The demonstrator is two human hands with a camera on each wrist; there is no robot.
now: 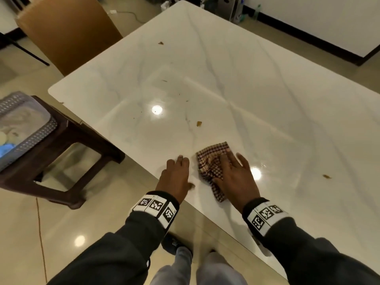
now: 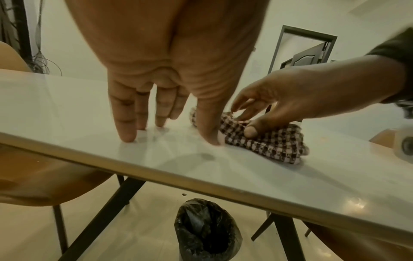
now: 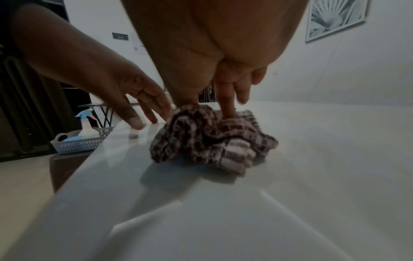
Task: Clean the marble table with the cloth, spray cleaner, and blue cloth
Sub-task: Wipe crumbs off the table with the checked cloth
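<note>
Your right hand (image 1: 234,177) pressed the checked cloth (image 1: 209,159) onto the bench (image 1: 267,95), fingers spread; your left hand (image 1: 176,177) rested beside it, fingers straight.

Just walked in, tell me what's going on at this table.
A person is wiping the white marble table near its front edge. The right hand presses a crumpled brown-and-white checked cloth flat against the top; the left hand rests fingertips on the marble beside it. Brown crumbs lie farther out, unwiped.
</note>
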